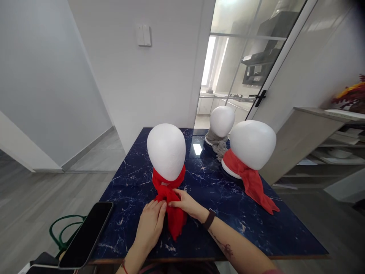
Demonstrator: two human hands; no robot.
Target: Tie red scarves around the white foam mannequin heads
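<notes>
A bright red scarf (174, 219) is wrapped around the neck of a white mannequin head (166, 150), gathered in front with a loose end hanging down. My left hand (151, 220) is closed on the scarf at the left of the gathered part, its fingertips partly hidden in the cloth. From the other side, my right hand (188, 203) pinches the same scarf between thumb and fingers. Folds of cloth hide how the knot is formed.
A second mannequin head (253, 142) wears a coral-red scarf (253, 184) at the right. Behind it stands another head (222, 121) with a grey scarf (218, 142). A phone (88, 234) lies at the left edge of the dark blue marbled table (122, 213).
</notes>
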